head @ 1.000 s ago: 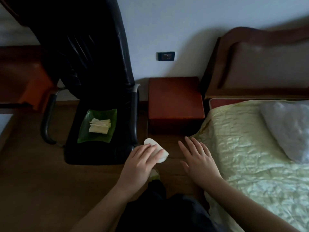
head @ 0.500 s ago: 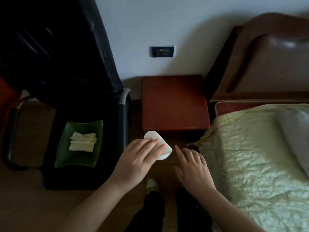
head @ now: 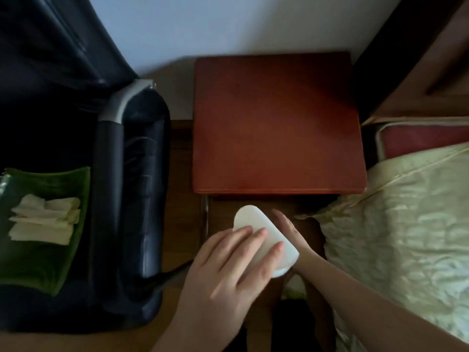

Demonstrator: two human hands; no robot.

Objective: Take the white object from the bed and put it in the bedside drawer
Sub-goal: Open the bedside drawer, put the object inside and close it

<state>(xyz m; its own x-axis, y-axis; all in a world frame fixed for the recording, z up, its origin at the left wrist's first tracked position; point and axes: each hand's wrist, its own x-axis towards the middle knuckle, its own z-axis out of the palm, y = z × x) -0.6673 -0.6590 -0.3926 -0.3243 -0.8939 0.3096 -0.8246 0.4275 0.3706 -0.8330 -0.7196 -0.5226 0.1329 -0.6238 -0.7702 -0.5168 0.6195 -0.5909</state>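
Note:
My left hand (head: 223, 270) holds the white, heart-shaped object (head: 253, 222), fingers laid over its top, just in front of the reddish-brown bedside cabinet (head: 276, 123). My right hand (head: 289, 232) reaches under and behind the white object toward the cabinet's dark front; its fingers are mostly hidden. The drawer front lies in shadow below the cabinet top and I cannot tell whether it is pulled out. The bed (head: 406, 224) with its pale yellow cover lies to the right.
A black office chair (head: 132, 189) stands left of the cabinet, with a green tray (head: 43, 265) of white folded pieces on its seat. The brown headboard (head: 436, 72) rises at the right. Wooden floor lies between chair and cabinet.
The view has come closer and lower over the cabinet. My left hand carried the white object nearer the cabinet front, and my right hand slid forward beneath it.

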